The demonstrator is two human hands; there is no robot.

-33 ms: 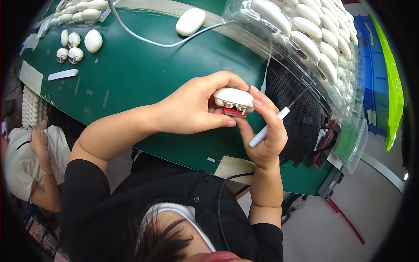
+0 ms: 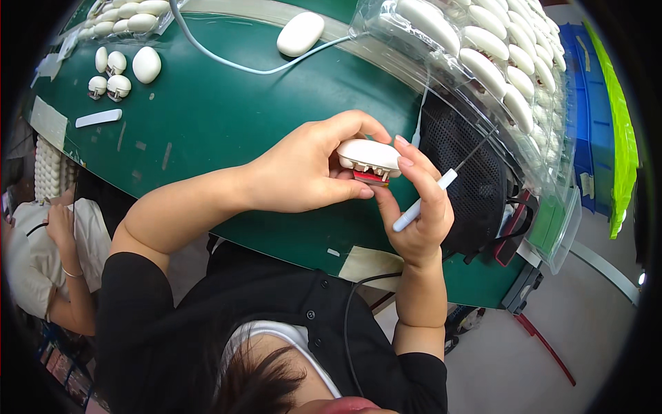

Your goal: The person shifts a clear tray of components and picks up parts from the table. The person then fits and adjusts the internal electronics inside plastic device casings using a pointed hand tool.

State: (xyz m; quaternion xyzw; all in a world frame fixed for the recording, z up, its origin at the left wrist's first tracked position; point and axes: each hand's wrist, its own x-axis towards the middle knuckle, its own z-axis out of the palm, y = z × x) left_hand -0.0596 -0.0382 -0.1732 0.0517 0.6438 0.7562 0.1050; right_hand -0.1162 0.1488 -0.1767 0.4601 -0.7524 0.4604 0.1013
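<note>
The left hand (image 2: 296, 165) grips a white rounded device (image 2: 369, 153) above the worktop (image 2: 221, 110), inward from its near edge and toward its right end, while the fingertips of the right hand (image 2: 424, 207) pinch the device's other end and hold a thin-shafted tool (image 2: 405, 218). If that pinch slips, the red part (image 2: 370, 179) underneath could be knocked loose, or the shaft could snag the black mesh bag (image 2: 460, 183). Clear trays of white shells (image 2: 486, 72) crowd the far right corner, and a pale cable (image 2: 269, 71) loops along the far edge.
</note>
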